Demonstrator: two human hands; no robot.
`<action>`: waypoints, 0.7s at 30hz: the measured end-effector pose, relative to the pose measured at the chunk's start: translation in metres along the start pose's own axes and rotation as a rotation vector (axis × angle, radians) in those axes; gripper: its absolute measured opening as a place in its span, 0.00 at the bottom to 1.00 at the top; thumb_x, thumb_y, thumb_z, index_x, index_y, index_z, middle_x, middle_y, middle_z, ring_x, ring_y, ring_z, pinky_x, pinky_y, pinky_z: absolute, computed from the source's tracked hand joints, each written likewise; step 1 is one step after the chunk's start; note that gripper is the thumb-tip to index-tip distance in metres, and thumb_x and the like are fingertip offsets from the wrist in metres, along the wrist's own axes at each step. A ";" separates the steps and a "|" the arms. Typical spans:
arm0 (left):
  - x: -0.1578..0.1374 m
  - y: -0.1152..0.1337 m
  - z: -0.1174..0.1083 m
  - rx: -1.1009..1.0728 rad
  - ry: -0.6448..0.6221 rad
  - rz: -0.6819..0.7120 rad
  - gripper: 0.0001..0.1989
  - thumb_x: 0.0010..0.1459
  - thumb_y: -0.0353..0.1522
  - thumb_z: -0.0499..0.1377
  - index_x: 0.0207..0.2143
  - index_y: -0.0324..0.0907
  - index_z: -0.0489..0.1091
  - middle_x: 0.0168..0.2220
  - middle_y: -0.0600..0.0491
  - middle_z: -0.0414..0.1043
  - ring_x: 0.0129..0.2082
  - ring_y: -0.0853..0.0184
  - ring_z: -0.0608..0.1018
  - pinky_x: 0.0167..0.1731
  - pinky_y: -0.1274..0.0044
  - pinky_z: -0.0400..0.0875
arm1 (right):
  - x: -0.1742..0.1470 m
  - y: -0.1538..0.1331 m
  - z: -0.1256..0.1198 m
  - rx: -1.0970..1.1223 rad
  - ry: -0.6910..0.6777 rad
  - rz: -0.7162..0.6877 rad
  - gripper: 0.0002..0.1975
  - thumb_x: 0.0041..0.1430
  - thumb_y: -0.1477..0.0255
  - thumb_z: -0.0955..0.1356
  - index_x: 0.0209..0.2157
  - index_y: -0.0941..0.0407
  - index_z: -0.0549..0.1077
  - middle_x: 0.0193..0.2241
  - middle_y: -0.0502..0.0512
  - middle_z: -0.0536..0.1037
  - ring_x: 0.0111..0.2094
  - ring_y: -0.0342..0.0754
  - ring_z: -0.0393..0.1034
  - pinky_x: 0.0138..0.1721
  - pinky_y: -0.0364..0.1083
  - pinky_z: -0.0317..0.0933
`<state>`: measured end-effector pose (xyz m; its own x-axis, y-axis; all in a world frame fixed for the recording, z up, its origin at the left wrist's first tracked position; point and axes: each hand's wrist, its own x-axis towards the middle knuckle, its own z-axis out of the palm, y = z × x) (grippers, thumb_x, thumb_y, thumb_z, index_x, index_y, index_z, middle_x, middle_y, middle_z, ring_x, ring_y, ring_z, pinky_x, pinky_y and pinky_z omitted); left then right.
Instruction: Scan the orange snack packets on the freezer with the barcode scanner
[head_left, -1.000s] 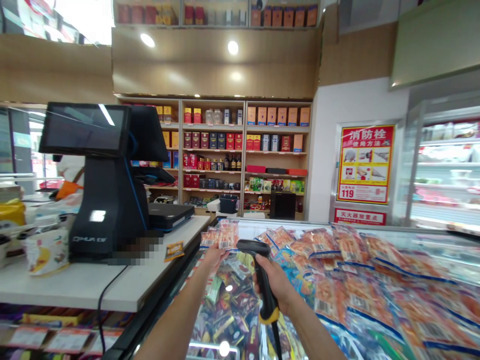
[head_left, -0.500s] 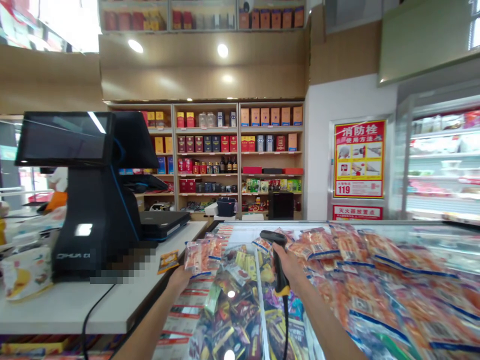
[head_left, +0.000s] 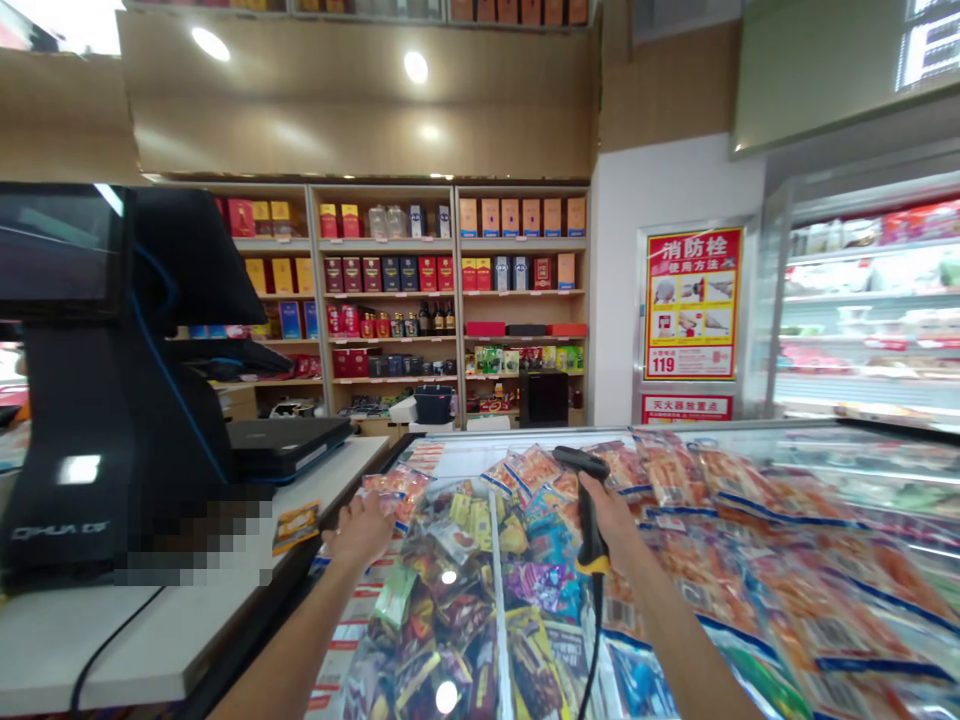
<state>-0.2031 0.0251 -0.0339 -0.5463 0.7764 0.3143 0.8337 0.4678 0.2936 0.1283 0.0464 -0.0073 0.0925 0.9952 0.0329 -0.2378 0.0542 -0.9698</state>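
My right hand (head_left: 609, 520) is wrapped around the grip of a black and yellow handheld barcode scanner (head_left: 590, 535), its head tilted up and its cable hanging down. My left hand (head_left: 360, 530) has its fingers apart beside a clear packet of orange-coloured food (head_left: 401, 488) lying on the glass-topped case. Whether the fingertips touch the packet I cannot tell. Many similar packets (head_left: 724, 475) lie spread to the right of the scanner. Beneath the glass, colourful wrapped goods (head_left: 457, 610) show between my forearms.
A white counter (head_left: 247, 600) on the left carries a black point-of-sale terminal (head_left: 67, 420), a flat black box (head_left: 289, 445) and a small orange packet (head_left: 296, 528). Behind stand shelves (head_left: 390, 242) of boxed goods. A lit refrigerated display (head_left: 870, 330) is at the right.
The left hand has let go of the food packet, which now lies on the glass. The right hand has shifted slightly right with the scanner. The view has turned right and somewhat down.
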 end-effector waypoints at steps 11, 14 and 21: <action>-0.008 0.035 -0.007 -0.128 0.125 0.149 0.27 0.53 0.36 0.44 0.54 0.31 0.47 0.57 0.36 0.43 0.56 0.52 0.47 0.50 0.57 0.43 | -0.002 -0.003 -0.007 -0.026 -0.011 0.021 0.17 0.44 0.59 0.63 0.15 0.58 0.62 0.08 0.49 0.65 0.10 0.39 0.57 0.12 0.38 0.52; 0.000 0.084 -0.003 -0.220 0.117 0.281 0.26 0.53 0.35 0.46 0.53 0.34 0.49 0.57 0.40 0.46 0.56 0.60 0.50 0.52 0.69 0.47 | -0.001 -0.005 -0.009 -0.033 0.005 0.035 0.16 0.44 0.60 0.63 0.17 0.58 0.63 0.08 0.49 0.65 0.10 0.38 0.57 0.11 0.38 0.51; 0.019 0.178 0.055 -0.428 -0.087 0.361 0.18 0.53 0.35 0.51 0.47 0.40 0.59 0.49 0.47 0.59 0.46 0.62 0.66 0.42 0.63 0.61 | 0.004 0.002 -0.012 -0.045 -0.053 -0.001 0.19 0.44 0.57 0.63 0.15 0.59 0.64 0.09 0.48 0.65 0.11 0.38 0.57 0.12 0.38 0.52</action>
<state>-0.0602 0.1466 -0.0252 -0.2084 0.8959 0.3923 0.8496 -0.0329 0.5264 0.1396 0.0496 -0.0119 0.0410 0.9981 0.0455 -0.1943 0.0526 -0.9795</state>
